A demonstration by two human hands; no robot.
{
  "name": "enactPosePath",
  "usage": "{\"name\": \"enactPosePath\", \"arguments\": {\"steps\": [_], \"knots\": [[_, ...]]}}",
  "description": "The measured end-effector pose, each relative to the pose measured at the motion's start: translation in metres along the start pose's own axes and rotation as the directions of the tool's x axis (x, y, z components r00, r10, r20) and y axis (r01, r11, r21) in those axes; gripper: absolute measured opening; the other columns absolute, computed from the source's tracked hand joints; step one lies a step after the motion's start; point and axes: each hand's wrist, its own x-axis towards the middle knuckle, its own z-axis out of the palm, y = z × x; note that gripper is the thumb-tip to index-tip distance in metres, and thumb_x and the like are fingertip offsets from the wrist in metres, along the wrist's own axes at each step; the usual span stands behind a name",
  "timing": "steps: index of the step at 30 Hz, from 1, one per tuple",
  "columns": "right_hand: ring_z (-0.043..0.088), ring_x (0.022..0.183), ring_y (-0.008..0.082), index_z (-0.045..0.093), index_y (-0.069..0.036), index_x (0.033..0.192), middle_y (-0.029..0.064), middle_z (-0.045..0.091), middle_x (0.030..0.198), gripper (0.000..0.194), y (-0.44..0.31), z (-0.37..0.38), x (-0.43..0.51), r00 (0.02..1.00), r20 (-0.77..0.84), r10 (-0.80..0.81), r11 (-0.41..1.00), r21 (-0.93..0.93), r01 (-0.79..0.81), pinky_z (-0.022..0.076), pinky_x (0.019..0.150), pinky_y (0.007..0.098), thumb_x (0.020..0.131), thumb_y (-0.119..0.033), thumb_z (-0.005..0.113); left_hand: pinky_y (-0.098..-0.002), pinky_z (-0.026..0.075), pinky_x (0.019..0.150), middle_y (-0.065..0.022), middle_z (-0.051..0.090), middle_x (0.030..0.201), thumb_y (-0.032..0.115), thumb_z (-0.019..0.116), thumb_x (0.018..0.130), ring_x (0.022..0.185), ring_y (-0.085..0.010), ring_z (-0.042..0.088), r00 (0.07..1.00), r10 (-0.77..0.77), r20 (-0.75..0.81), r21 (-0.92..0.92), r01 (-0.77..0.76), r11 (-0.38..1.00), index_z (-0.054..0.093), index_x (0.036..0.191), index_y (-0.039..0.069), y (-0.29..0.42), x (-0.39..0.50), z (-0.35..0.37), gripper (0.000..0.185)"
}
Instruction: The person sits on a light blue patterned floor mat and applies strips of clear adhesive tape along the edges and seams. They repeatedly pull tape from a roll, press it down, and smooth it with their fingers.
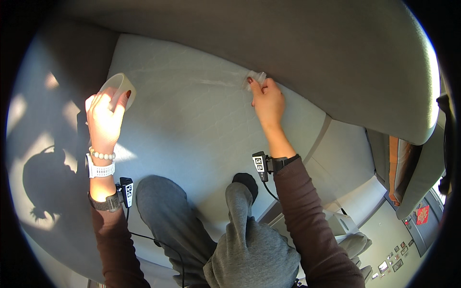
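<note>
My left hand (pixel 104 118) grips a wide roll of clear packing tape (pixel 128 86), with the thumb on its near side and the fingers around the rim. At the far side of the pale quilted sofa seat (pixel 187 118), my right hand (pixel 269 99) pinches a crumpled bit of clear tape (pixel 257 76) between thumb and fingers. Faint shiny streaks of a clear tape strip (pixel 212 82) run from that crumpled end towards the roll. How far the strip touches the seat cannot be made out.
The grey sofa backrest (pixel 288 54) rises just beyond my right hand. My knee (pixel 162 194) and black-socked foot (pixel 246 183) rest on the seat. A thin black cable (pixel 158 241) trails from a wrist device. An orange-edged item (pixel 394 169) lies at right.
</note>
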Motion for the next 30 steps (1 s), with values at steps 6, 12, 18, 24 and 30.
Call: {"name": "enactPosePath", "arguments": {"steps": [6, 12, 18, 24, 30], "knots": [[0.056, 0.050, 0.0279, 0.052, -0.010, 0.069, 0.0047, 0.058, 0.056, 0.047, 0.000, 0.002, -0.003, 0.991, -0.081, -0.108, 0.981, -0.173, 0.093, 0.0437, 0.054, 0.0417, 0.095, -0.045, 0.069, -0.0401, 0.042, 0.094, -0.0117, 0.073, 0.094, 0.022, 0.074, 0.091, 0.089, -0.0306, 0.067, 0.999, 0.043, -0.027, -0.021, -0.044, 0.999, 0.072, 0.097, 0.002, 0.005, 0.006, 0.011, 0.021], [0.054, 0.053, 0.0214, 0.049, -0.007, 0.064, 0.0036, 0.056, 0.057, 0.048, -0.001, -0.007, -0.018, 0.958, -0.067, -0.278, 0.909, -0.339, 0.240, 0.0411, 0.054, 0.0382, 0.094, -0.037, 0.073, -0.0403, 0.042, 0.094, -0.0127, 0.073, 0.090, 0.022, 0.075, 0.090, 0.087, -0.0329, 0.067, 1.000, 0.025, 0.001, -0.016, -0.025, 1.000, 0.072, 0.095, 0.001, 0.023, 0.018, 0.013, 0.022], [0.054, 0.129, 0.0279, 0.059, -0.002, 0.127, 0.0142, 0.060, 0.136, 0.050, -0.014, 0.011, -0.026, 0.583, 0.134, -0.802, 0.486, -0.421, 0.766, 0.0402, 0.110, 0.0412, 0.099, -0.043, 0.062, -0.0405, 0.043, 0.093, -0.0122, 0.071, 0.086, 0.021, 0.076, 0.089, 0.082, -0.0325, 0.065, 0.999, 0.050, 0.009, -0.048, -0.049, 0.998, 0.071, 0.093, 0.001, 0.029, 0.018, 0.010, 0.021], [0.025, 0.154, 0.0279, 0.031, 0.005, 0.156, 0.0171, 0.033, 0.164, 0.083, -0.015, 0.027, -0.020, 0.702, 0.428, -0.569, 0.466, -0.536, 0.704, 0.0185, 0.127, 0.0411, 0.099, -0.051, 0.057, -0.0404, 0.042, 0.091, -0.0115, 0.069, 0.084, 0.019, 0.077, 0.087, 0.082, -0.0319, 0.064, 0.997, 0.068, 0.045, -0.080, -0.064, 0.995, 0.071, 0.092, 0.002, 0.031, 0.016, 0.009, 0.018], [0.026, 0.154, 0.0274, 0.032, 0.004, 0.156, 0.0165, 0.032, 0.165, 0.084, -0.013, 0.017, -0.024, 0.650, 0.510, -0.563, 0.369, -0.549, 0.750, 0.0172, 0.128, 0.0409, 0.100, -0.056, 0.050, -0.0398, 0.042, 0.089, -0.0117, 0.068, 0.085, 0.018, 0.077, 0.087, 0.082, -0.0309, 0.063, 0.998, 0.065, 0.006, -0.125, -0.064, 0.990, 0.070, 0.093, 0.002, 0.031, 0.011, 0.004, 0.018]]}}
